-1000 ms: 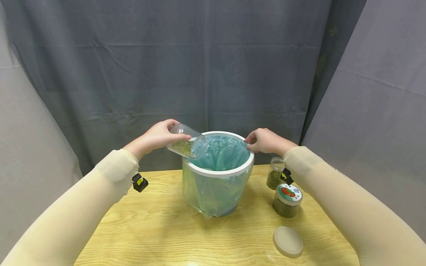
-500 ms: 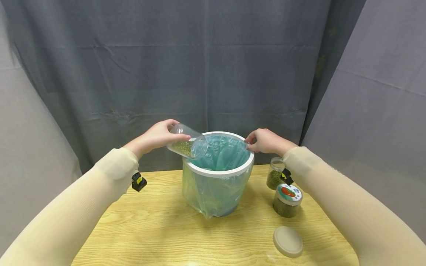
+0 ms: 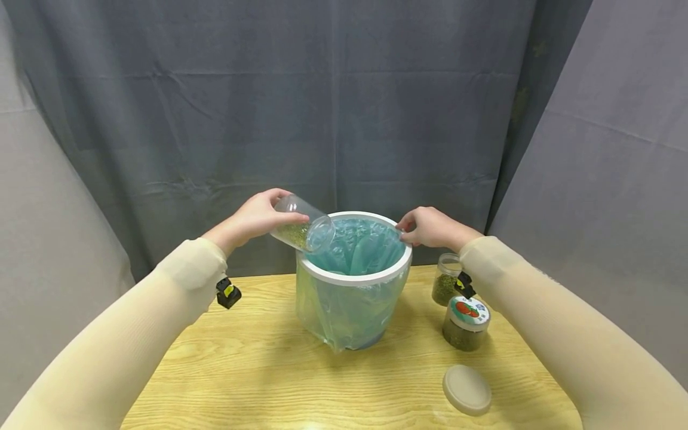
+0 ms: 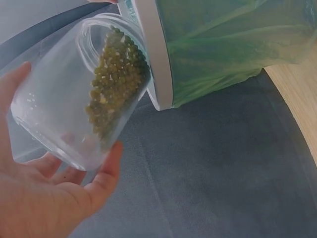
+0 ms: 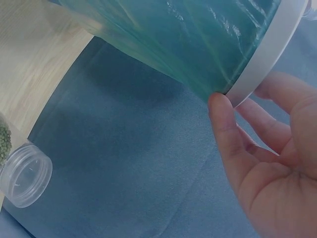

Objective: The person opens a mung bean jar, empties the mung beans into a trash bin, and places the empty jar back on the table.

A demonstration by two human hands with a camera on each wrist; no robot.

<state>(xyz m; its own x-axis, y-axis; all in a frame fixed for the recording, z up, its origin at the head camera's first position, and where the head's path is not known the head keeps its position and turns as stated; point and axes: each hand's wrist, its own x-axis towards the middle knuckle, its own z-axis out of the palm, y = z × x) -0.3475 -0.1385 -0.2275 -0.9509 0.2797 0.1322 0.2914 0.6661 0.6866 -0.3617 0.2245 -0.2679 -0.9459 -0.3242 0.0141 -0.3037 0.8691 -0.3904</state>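
Observation:
In the head view my left hand (image 3: 257,216) grips a clear plastic jar (image 3: 295,209) tipped sideways, its mouth over the left side of a bin's white rim (image 3: 357,279). Small round green beans (image 4: 119,82) lie piled along the jar's lower side towards the mouth, as the left wrist view shows. A thin teal bag (image 3: 357,242) lines the bin and hangs down outside it. With thumb and fingers my right hand (image 3: 430,228) pinches the rim (image 5: 270,52) and bag at the bin's right side.
Right of the bin stand an open jar of green beans (image 3: 445,289) and a lidded jar (image 3: 463,336) with a tomato label. A beige lid (image 3: 466,390) lies in front of them on the wooden table (image 3: 258,364). Grey curtains (image 3: 226,119) hang behind.
The tilted jar in my left hand has risen very slightly at its mouth. My right hand keeps its place on the rim, and the bin stands where it was.

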